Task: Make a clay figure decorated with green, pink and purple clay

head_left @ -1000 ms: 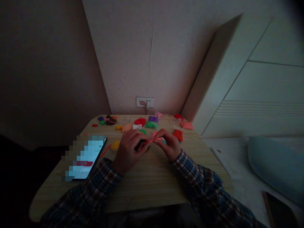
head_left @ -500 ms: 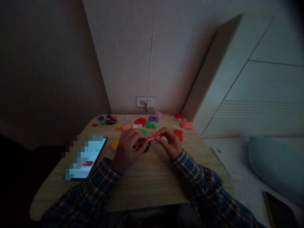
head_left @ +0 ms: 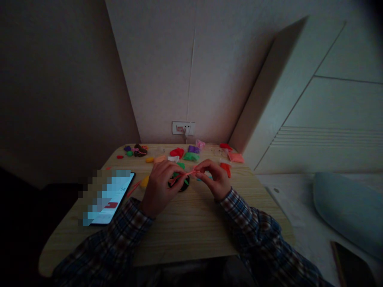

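- Strip (head_left: 190, 173) of pink material bridges your two hands above the table (head_left: 185, 235), probably so both ends can be controlled.
- Your left hand (head_left: 158, 185) has thumb and fingers closed on one end, apparently to steady it.
- Your right hand (head_left: 218, 180) pinches the other end, likely holding it straight.
- Below, near your left fingertips, sits a dark round piece (head_left: 184, 186).
- Beyond your hands lies a green packet (head_left: 191, 156); the phone (head_left: 115, 199) lies left, lit screen up, perhaps for easy viewing.
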Demonstrator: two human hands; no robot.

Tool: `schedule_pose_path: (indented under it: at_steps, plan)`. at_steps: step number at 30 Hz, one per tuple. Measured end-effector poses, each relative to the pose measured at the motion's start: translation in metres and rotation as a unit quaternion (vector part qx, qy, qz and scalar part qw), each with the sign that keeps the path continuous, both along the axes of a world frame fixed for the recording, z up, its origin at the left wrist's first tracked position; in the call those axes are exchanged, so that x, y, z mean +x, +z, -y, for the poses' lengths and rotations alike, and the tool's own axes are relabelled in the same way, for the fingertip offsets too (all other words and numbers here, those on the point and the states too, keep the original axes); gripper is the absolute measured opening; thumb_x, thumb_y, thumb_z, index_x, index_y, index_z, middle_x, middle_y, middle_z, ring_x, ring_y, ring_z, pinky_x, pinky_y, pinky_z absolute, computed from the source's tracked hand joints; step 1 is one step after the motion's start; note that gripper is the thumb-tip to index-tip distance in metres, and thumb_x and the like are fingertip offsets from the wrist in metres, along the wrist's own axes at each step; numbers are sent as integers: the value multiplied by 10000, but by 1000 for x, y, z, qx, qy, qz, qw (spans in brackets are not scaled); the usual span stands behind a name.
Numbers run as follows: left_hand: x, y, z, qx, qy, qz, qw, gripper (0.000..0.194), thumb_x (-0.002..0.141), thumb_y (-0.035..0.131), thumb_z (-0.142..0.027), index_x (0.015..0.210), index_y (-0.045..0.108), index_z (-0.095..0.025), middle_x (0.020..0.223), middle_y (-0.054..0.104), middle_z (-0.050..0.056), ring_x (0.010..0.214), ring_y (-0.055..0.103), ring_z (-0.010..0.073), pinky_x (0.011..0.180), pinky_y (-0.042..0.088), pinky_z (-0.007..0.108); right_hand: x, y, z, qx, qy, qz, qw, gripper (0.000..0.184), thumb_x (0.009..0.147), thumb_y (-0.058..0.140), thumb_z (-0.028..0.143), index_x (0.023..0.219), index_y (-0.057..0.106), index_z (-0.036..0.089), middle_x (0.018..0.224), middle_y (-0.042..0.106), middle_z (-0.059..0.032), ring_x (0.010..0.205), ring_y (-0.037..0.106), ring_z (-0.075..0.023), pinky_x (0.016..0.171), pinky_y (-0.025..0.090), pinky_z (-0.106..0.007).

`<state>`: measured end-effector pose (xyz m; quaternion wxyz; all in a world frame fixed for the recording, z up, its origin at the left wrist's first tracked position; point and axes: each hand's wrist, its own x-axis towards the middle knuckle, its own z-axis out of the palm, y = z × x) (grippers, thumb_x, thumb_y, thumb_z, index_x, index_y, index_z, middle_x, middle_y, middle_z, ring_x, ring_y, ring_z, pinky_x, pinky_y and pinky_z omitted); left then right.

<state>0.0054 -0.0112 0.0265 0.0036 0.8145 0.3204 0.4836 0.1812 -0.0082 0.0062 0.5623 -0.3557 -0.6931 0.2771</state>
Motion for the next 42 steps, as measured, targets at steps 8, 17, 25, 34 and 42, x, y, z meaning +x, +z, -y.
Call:
schedule_pose_path:
  at_steps: [8, 17, 25, 34, 42]
  plan:
    - [1, -2, 1, 8, -6, -28, 1000, 37, 764, 592, -200, 790, 577, -177, 770, 609, 25, 782, 551, 168, 746, 422, 332, -4, 1, 0, 40, 23, 50, 998, 105, 782, 579, 278, 733, 573, 186, 720, 553, -17, 673, 515, -130, 602, 432, -266]
    - [1, -2, 2, -12, -16, -29, 999, 21, 782, 568, -195, 771, 576, -179, 770, 606, 18, 783, 544, 159, 767, 413, 329, -4, 0, 1, 51, 36, 61, 996, 81, 788, 571, 262, 759, 564, 187, 746, 550, -22, 699, 515, -137, 626, 432, -276]
    - [2, -2, 1, -35, -18, -35, 999, 71, 775, 573, -225, 830, 587, -182, 820, 619, 33, 825, 550, 180, 782, 419, 343, -4, 2, 2, 46, 18, 64, 997, 94, 790, 565, 271, 744, 555, 189, 731, 554, -20, 687, 512, -139, 627, 425, -281]
    - [1, -2, 0, -87, -35, -13, 996, 66, 789, 560, -228, 756, 570, -172, 767, 607, 30, 776, 559, 167, 724, 428, 309, -3, 3, 3, 26, 28, 55, 998, 111, 778, 577, 302, 765, 563, 193, 752, 553, -24, 731, 532, -152, 651, 441, -289]
    - [1, -2, -1, -53, -35, -25, 998, 67, 782, 578, -227, 753, 583, -167, 754, 610, 26, 773, 554, 161, 744, 422, 317, -3, 2, 1, 43, 19, 57, 997, 142, 791, 559, 316, 728, 558, 189, 716, 556, -23, 722, 536, -153, 653, 439, -293]
